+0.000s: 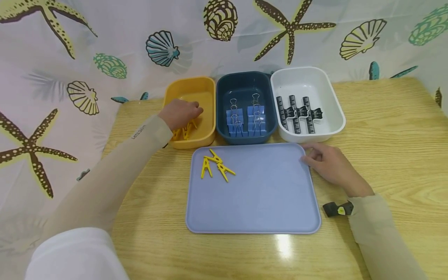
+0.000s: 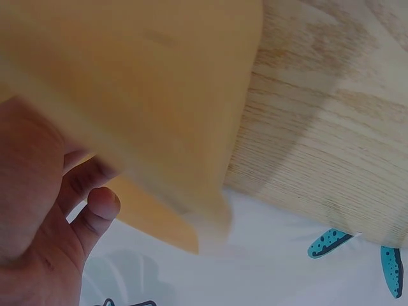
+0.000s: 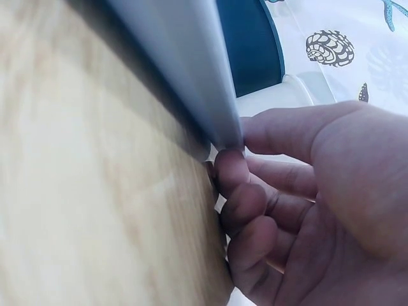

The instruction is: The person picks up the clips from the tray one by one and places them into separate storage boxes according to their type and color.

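Note:
My left hand (image 1: 180,112) is inside the yellow bin (image 1: 190,144), over several yellow clothespins (image 1: 186,133). In the left wrist view the bin's wall hides its thumb and leading fingers, so whether it grips a clothespin cannot be made out. My right hand (image 1: 330,165) pinches the far right corner of the grey-blue tray (image 1: 259,194), thumb on the rim (image 3: 223,95) and curled fingers beneath it. Three yellow clothespins (image 1: 215,165) lie close together in the tray's far left part.
Beside the yellow bin stands a dark blue bin (image 1: 245,77) with several blue binder clips (image 1: 257,116). To its right, a white bin (image 1: 334,116) holds black clips (image 1: 302,112) with a piano-key pattern. A shell-print cloth (image 1: 196,39) hangs behind the wooden table (image 1: 395,155).

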Demonstrator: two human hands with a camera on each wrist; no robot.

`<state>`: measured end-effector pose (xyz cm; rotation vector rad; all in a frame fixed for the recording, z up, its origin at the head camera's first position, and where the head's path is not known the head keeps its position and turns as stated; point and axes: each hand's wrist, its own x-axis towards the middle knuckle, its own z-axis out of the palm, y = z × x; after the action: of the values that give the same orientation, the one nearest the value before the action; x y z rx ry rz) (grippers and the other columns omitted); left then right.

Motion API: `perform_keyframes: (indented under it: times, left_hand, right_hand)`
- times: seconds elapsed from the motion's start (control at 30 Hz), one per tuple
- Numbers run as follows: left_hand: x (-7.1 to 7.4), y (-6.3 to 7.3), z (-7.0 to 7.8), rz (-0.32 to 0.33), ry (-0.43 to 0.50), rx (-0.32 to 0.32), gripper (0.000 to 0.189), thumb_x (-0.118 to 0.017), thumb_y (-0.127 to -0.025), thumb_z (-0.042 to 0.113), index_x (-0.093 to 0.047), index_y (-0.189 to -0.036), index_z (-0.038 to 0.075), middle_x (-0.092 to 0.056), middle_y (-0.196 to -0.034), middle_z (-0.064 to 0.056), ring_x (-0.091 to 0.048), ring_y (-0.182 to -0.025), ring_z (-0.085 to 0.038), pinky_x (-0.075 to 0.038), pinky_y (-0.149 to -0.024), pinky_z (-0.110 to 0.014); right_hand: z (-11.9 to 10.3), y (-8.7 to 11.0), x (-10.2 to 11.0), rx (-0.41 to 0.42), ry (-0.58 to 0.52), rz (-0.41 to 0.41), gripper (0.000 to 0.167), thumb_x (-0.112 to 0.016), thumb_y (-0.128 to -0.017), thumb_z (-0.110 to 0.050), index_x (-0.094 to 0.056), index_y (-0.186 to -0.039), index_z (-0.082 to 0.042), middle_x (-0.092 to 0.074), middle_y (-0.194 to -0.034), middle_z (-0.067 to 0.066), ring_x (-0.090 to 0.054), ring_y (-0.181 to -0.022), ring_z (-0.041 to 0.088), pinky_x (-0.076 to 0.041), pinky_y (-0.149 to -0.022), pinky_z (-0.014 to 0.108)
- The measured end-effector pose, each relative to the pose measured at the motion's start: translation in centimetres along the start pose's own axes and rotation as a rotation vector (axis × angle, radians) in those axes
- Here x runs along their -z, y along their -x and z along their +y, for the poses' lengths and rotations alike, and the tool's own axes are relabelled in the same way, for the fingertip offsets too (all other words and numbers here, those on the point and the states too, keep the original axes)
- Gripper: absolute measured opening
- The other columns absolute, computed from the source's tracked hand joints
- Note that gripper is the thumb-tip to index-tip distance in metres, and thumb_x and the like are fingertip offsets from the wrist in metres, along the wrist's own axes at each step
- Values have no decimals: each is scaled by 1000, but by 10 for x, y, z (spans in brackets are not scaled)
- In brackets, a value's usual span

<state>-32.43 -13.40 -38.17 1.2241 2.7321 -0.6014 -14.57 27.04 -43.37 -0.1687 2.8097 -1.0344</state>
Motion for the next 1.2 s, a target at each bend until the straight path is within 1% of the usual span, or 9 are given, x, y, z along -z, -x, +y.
perform_keyframes:
  times: [0.17, 0.37, 0.57, 0.8, 1.03, 1.2]
  left_hand:
    - [-3, -1, -1, 15, 0, -2, 25, -59, -92, 0, -61, -116, 9, -60, -93, -9, -56, -67, -24, -51, -68, -30]
    - [-5, 1, -3, 43, -3, -8, 21, -59, -93, 0, -61, -112, 9, -61, -93, -10, -55, -65, -24, -50, -66, -32]
    - [0, 5, -1, 14, 8, -3, 19, -57, -95, 4, -61, -113, 9, -61, -97, -10, -55, -67, -25, -51, -67, -33]
    - [4, 9, -1, -20, -13, -15, 21, -55, -96, 6, -59, -117, 10, -60, -99, -9, -54, -68, -25, -51, -67, -31]
    - [4, 14, 0, -17, -8, -42, 26, -59, -94, 5, -60, -119, 11, -60, -99, -9, -55, -68, -24, -52, -69, -30]
    - [3, 16, 0, -11, 11, -54, 21, -59, -93, 12, -60, -114, 11, -60, -96, -7, -54, -65, -22, -50, -64, -30]
  right_hand:
    - [-1, 0, 0, 11, 2, 8, 34, -63, -92, -20, -61, -123, -6, -69, -82, 7, -55, -66, 10, -43, -64, 24]
    - [-1, 0, -1, 38, 19, 24, 32, -63, -92, -19, -61, -121, -5, -69, -82, 6, -54, -66, 9, -43, -64, 24]
    - [-2, 0, -1, 35, 20, 23, 32, -63, -92, -19, -61, -121, -5, -69, -81, 6, -53, -65, 9, -42, -64, 24]
    - [-3, 0, -1, 33, 24, 21, 33, -63, -92, -20, -61, -121, -4, -68, -81, 6, -53, -65, 10, -42, -63, 23]
    - [-3, 1, -1, 34, 19, 16, 34, -63, -92, -20, -61, -121, -4, -69, -82, 7, -53, -66, 10, -42, -63, 23]
    - [-3, 1, -2, 32, 17, 13, 35, -63, -92, -21, -61, -122, -3, -68, -82, 7, -52, -66, 9, -41, -62, 23]
